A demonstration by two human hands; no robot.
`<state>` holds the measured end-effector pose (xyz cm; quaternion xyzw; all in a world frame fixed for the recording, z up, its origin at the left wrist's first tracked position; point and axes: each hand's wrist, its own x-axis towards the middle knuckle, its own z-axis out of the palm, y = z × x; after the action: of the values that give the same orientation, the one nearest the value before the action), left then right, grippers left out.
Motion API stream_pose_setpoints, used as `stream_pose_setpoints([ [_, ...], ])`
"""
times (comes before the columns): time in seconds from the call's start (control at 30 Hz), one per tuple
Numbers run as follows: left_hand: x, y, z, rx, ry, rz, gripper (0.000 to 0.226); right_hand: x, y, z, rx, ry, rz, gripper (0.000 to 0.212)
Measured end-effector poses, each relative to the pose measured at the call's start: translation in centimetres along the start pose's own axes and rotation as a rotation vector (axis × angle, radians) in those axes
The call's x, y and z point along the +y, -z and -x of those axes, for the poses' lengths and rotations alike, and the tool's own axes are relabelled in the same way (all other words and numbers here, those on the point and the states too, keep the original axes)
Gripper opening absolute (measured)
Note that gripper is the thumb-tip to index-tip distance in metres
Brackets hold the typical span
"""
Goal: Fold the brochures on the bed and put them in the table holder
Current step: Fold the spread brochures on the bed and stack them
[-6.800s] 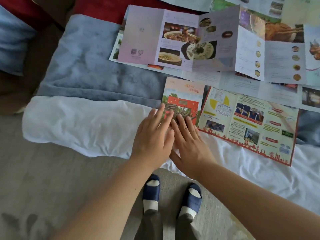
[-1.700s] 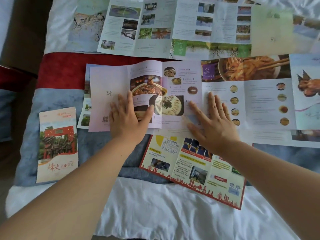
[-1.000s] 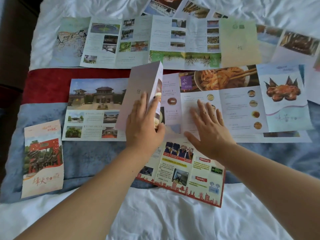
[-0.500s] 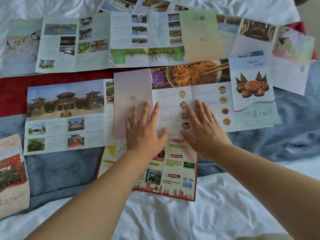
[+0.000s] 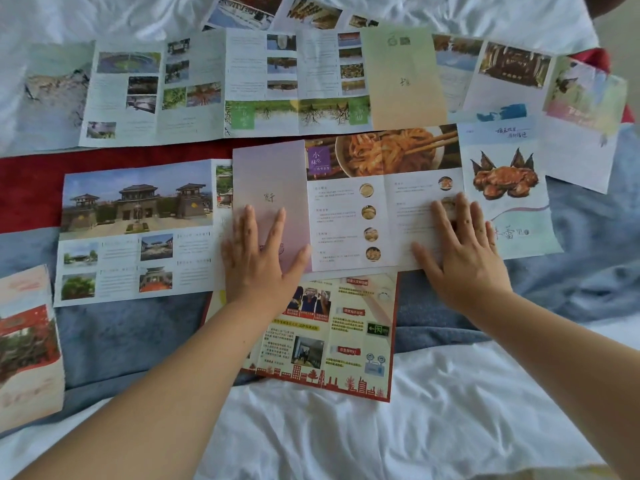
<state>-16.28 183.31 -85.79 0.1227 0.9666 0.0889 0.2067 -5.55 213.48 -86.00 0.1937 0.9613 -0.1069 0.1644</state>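
Item: food brochure (image 5: 349,223), a long sheet of several panels, lying across the middle of the bed (image 5: 450,427), over a blue blanket (image 5: 128,337) and overlapping a red-bordered brochure (image 5: 332,337). Its pink end panel (image 5: 270,181) lies turned in over the neighbouring panel. Left hand (image 5: 258,258): flat on the pink panel, fingers (image 5: 278,223) straight and spread, pressing down. Right hand (image 5: 460,258): flat on a white panel just beside the crab cover (image 5: 505,181), fingers (image 5: 462,213) straight, slightly spread, pinching nothing. Handling, as judged: thin paper, light, limp along its length, firm only at the creases. It is likely to slide on the bedding and buckle on the soft mattress. Best taken at a free edge or corner of the outer panel while the other palm holds the stack. Also present: one folded brochure (image 5: 27,344) at the left, plus a temple brochure (image 5: 135,230), a landscape brochure (image 5: 194,88) and others, all unfolded. Table holder: not in view.
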Motion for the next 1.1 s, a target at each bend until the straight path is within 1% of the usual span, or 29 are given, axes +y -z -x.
stream_pose_setpoints([
  [0.13,1.0,-0.8,-0.4,0.023,0.050,-0.045,0.095,0.1,-0.6,0.0,-0.007,0.019,-0.020,0.078],
  [0.27,1.9,-1.5,-0.4,0.048,0.066,0.011,0.103,-0.2,-1.4,0.1,0.005,0.008,-0.033,0.078],
  [0.5,4.1,-1.6,0.2,0.067,-0.089,0.162,0.099,-0.4,-1.5,0.3,0.001,0.027,-0.040,0.077],
  [0.77,8.6,-1.1,0.2,0.038,-0.204,0.181,0.104,0.7,-0.5,0.9,-0.019,0.041,0.033,0.077],
  [0.93,11.6,-1.7,0.0,0.031,-0.196,0.185,0.104,3.2,0.3,1.6,0.042,0.008,0.084,0.076],
  [1.1,14.2,-2.6,-0.3,0.039,-0.187,0.146,0.102,6.1,0.6,2.1,0.047,-0.087,0.069,0.077],
])
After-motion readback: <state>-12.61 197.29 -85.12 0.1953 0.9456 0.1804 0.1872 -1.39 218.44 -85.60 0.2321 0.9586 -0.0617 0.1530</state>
